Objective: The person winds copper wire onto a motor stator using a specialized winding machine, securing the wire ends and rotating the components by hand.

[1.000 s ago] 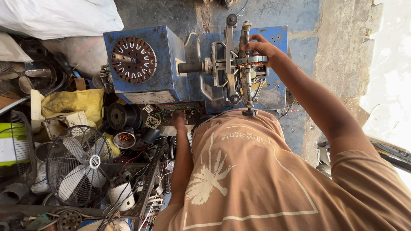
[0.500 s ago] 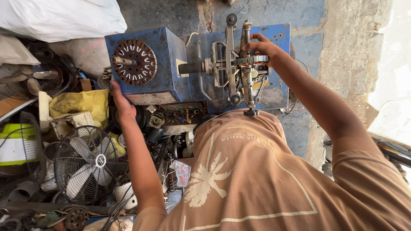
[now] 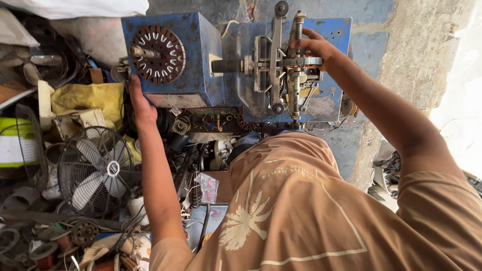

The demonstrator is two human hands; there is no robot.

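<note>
- The right hand point(image 3: 315, 49) is curled around the toothed wheel and upright threaded shaft of the winding mechanism point(image 3: 288, 65) on the front of the blue winding machine point(image 3: 201, 55), fingers closed on it.
- The left hand point(image 3: 142, 106) presses flat and open against the lower left edge of the machine's blue box, just beneath the slotted stator core point(image 3: 158, 54) mounted on the spindle; it grips nothing.
- Judged from this, the step in hand is steadying the machine while setting the mechanism; the next move likely calls for a controlled turn with the box held still.
- A desk fan point(image 3: 95, 170) lies in the clutter below left.
</note>
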